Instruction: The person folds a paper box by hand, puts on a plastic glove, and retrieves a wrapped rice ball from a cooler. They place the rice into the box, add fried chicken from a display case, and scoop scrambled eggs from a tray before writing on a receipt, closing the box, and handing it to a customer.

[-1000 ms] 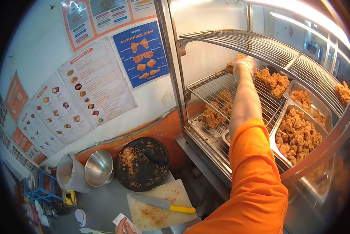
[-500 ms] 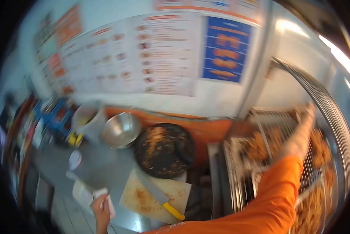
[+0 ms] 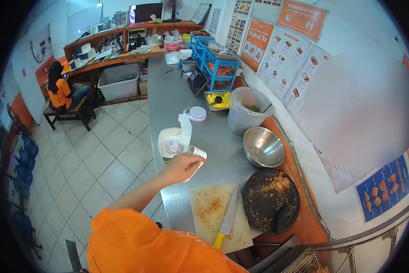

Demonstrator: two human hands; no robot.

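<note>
My left hand [image 3: 181,168] has its fingers closed on a white flap [image 3: 198,154] at the near side of an open white paper food box [image 3: 162,136]. Another flap [image 3: 185,128] stands up at the box's far right. Inside lies a round bundle [image 3: 173,145] in printed white wrapping. Nearer me on the steel counter is a stained cutting board [image 3: 203,211], with a yellow-handled knife [image 3: 228,218] lying across it. Right of the board sits a dark stone mortar [image 3: 256,198] with brown crumbs and a dark pestle [image 3: 284,219]. My right hand is out of view.
A steel bowl [image 3: 263,148], a translucent bucket [image 3: 243,116], a tray of yellow pieces [image 3: 218,101] and a blue rack [image 3: 222,68] line the wall side. A round white scale [image 3: 195,113] lies beyond the box. Another person [image 3: 58,91] sits at the far left.
My view has swung left, away from the racks of fried food. My right arm, which was stretched over them, has left the view. My left hand still holds the box flap.
</note>
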